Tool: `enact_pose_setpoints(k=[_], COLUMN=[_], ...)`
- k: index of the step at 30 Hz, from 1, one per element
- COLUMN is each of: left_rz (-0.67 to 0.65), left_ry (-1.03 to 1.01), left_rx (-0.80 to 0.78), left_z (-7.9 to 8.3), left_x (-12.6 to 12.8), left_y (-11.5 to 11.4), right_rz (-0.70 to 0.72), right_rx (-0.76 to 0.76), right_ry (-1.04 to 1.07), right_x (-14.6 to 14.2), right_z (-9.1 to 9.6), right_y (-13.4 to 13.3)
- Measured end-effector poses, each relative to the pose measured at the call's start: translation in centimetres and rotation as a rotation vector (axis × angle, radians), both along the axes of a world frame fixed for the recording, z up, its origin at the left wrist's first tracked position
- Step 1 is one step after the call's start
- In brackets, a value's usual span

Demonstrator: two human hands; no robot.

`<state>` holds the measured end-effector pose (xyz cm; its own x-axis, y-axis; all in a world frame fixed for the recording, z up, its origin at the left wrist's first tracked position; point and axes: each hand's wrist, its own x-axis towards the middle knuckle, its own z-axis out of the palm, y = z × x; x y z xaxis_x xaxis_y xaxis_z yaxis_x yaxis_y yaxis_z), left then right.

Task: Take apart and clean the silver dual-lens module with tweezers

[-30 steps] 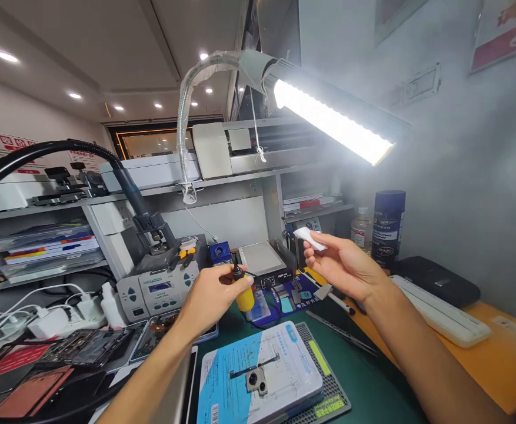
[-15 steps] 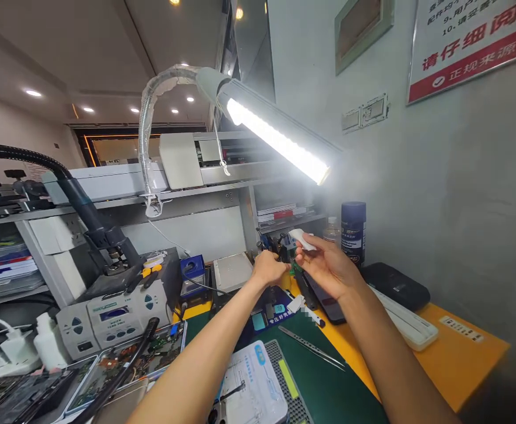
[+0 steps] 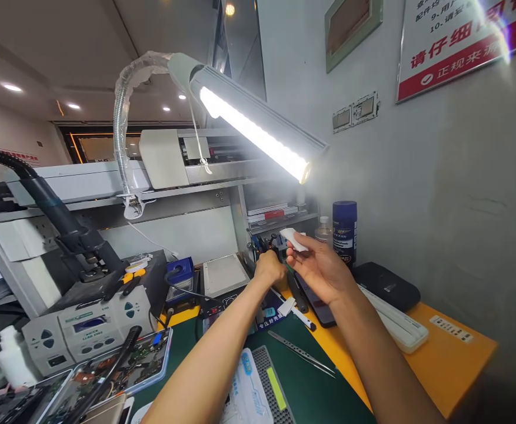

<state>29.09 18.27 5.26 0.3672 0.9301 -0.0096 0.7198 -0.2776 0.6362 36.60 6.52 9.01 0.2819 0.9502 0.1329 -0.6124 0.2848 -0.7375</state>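
Observation:
My right hand (image 3: 322, 265) is raised over the right side of the bench, its fingers closed on a crumpled white tissue (image 3: 293, 239). Farther left, my left hand (image 3: 270, 268) reaches to the back of the bench, by a cluster of dark-handled tools (image 3: 264, 242). Its fingers curl down and away from me, so anything in their grip is hidden. Below the two hands lie a white-tipped pen-like tool (image 3: 302, 318) and a small white piece of paper (image 3: 286, 306). A pair of metal tweezers (image 3: 302, 353) rests on the green mat (image 3: 319, 388).
A lit lamp (image 3: 258, 132) hangs over the bench. To the right stand a blue spray can (image 3: 345, 232) and a clear bottle (image 3: 323, 229), with a black case (image 3: 388, 287) nearby. At left are a grey soldering station (image 3: 85, 327) and a tray of circuit boards (image 3: 147, 362).
The view has turned slightly right, so the bench items appear farther left. My left hand has shifted a little right against the tools. My right hand still holds the tissue.

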Motion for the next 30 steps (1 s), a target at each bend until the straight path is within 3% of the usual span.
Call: enact_pose_setpoints(k=[6, 10, 15, 21, 26, 30], left_rz=[-0.032, -0.079, -0.093, -0.125, -0.129, -0.029], left_ry=[-0.038, -0.090, -0.210, -0.365, -0.432, -0.381], left_rx=[-0.070, -0.124, -0.128, -0.122, -0.070, 0.010], left_z=[1.0, 1.7, 3.4, 5.0, 3.8, 1.5], left_x=[-0.4, -2.3, -8.1, -16.9, -21.5, -25.1], left_y=[-0.7, -1.1, -3.1, -9.0, -12.7, -14.1], right_rz=[0.002, 0.035, 0.176, 0.470, 0.645, 0.657], right_rx=[-0.017, 0.000, 0.028, -0.035, -0.116, -0.139], right_ry=[-0.028, -0.051, -0.080, -0.086, -0.117, -0.223], right_x=[-0.4, -0.8, -1.8, -5.2, -8.4, -10.1], right_z=[-0.3, -0.3, -0.2, -1.0, -1.9, -2.2], right_y=[0.3, 0.3, -0.5, -1.5, -2.0, -2.7])
